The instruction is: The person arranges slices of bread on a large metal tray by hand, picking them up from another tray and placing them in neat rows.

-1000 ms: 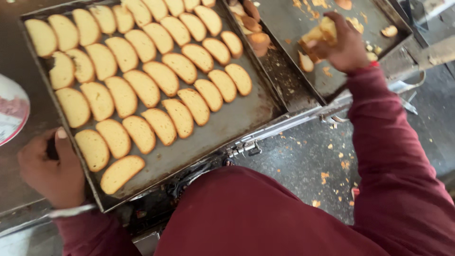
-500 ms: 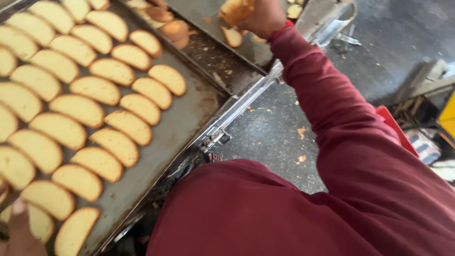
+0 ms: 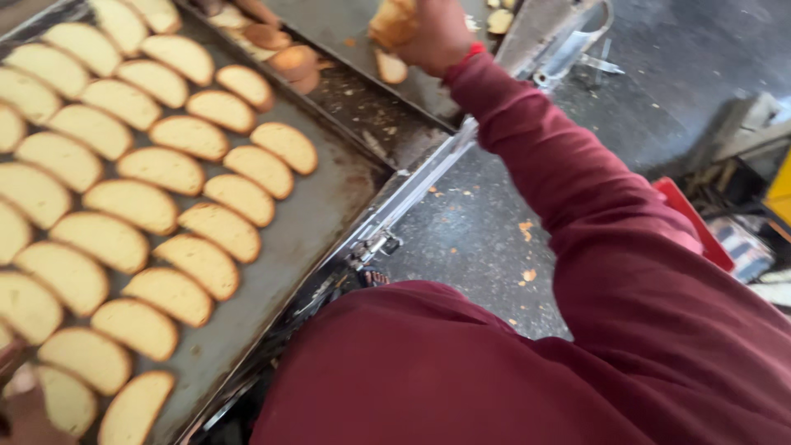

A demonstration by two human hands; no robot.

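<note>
Right hand (image 3: 432, 33) closed around a small stack of rusk slices (image 3: 392, 20), up over the far metal tray (image 3: 346, 33) at the frame's top edge. Probably light, dry and stiff, brittle at the edges and quick to crumble; best held across the flat faces, loosely. Left hand (image 3: 25, 404) barely showing at the lower left corner, grip impossible to tell. Near baking tray (image 3: 305, 222) packed with pale slices (image 3: 165, 169) in rows. Crumbs on the grey floor (image 3: 494, 231).
</note>
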